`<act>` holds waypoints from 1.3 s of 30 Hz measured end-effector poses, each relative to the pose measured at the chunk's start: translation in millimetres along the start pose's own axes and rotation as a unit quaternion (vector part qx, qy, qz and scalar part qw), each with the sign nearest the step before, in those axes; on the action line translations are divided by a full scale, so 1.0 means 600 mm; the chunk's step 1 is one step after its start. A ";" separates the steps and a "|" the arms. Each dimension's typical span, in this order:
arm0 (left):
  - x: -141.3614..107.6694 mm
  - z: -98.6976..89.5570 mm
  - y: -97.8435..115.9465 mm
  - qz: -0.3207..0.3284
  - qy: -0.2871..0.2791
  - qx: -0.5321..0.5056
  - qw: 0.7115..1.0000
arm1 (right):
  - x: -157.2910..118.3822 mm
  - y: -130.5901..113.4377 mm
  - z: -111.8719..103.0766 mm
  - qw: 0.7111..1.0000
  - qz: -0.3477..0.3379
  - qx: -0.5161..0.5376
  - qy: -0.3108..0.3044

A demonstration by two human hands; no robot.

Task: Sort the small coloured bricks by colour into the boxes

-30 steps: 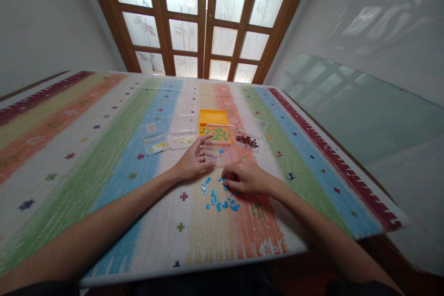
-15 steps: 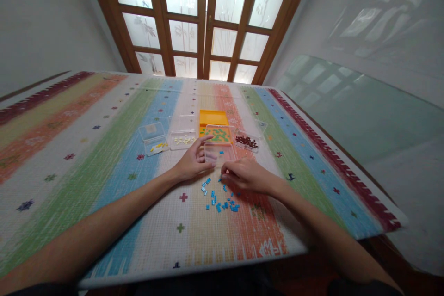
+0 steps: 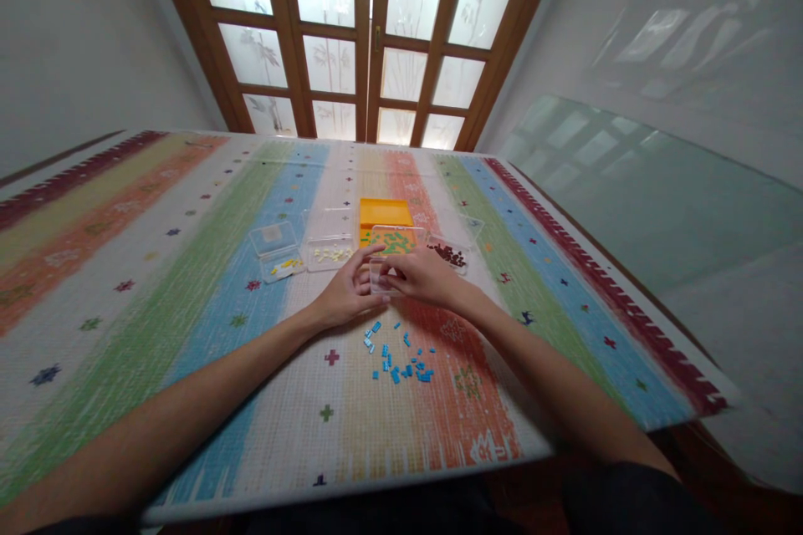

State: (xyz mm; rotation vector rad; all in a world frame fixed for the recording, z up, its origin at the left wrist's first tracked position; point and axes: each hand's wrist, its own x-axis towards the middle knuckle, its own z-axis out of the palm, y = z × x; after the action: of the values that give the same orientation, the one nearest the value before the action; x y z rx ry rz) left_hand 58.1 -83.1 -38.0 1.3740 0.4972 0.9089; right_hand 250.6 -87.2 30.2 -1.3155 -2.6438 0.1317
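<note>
My left hand (image 3: 349,291) curves around the left side of a small clear plastic box (image 3: 376,282), thumb at the near edge and index finger along the far side. My right hand (image 3: 419,274) is over that box with thumb and fingers pinched together; anything between the fingertips is hidden. Most of the box lies behind the right hand. Small blue building bricks (image 3: 407,369) are scattered on the tablecloth just in front of both hands.
Beyond the hands stand an orange box (image 3: 384,211) with green pieces (image 3: 396,243), a clear box of cream pieces (image 3: 332,254), one of yellow pieces (image 3: 287,267) and one of dark brown pieces (image 3: 448,255). A striped cloth (image 3: 282,401) covers the table.
My right hand has moved from the near side of the clear box, by the blue bricks, forward over the box. My left hand has stayed in place.
</note>
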 end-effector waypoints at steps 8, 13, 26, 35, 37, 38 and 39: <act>0.000 0.002 0.001 -0.012 0.002 -0.010 1.000 | -0.014 0.015 0.007 0.998 0.004 0.058 0.028; 0.000 0.002 0.001 -0.017 0.016 0.009 1.000 | -0.059 0.010 0.004 0.984 -0.064 0.121 0.111; -0.002 0.002 0.006 -0.029 0.025 0.033 0.999 | -0.136 -0.008 0.018 0.988 -0.066 0.133 -0.044; -0.002 0.001 0.007 -0.027 0.028 0.037 0.999 | -0.139 -0.022 0.020 0.989 -0.042 0.126 -0.062; -0.002 0.001 0.006 -0.030 0.033 0.036 0.998 | -0.139 -0.024 0.020 0.990 -0.040 0.124 -0.058; -0.002 0.002 0.006 -0.032 0.034 0.035 0.998 | -0.138 -0.026 0.020 0.990 -0.039 0.122 -0.057; -0.001 0.002 0.006 -0.034 0.036 0.035 0.998 | -0.137 -0.028 0.020 0.991 -0.038 0.119 -0.056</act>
State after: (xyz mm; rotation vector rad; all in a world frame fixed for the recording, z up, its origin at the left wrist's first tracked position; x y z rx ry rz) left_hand 57.6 -84.7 -34.3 1.3824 0.6312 0.8947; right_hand 283.9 -163.0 10.8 -1.1608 -2.6626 0.5082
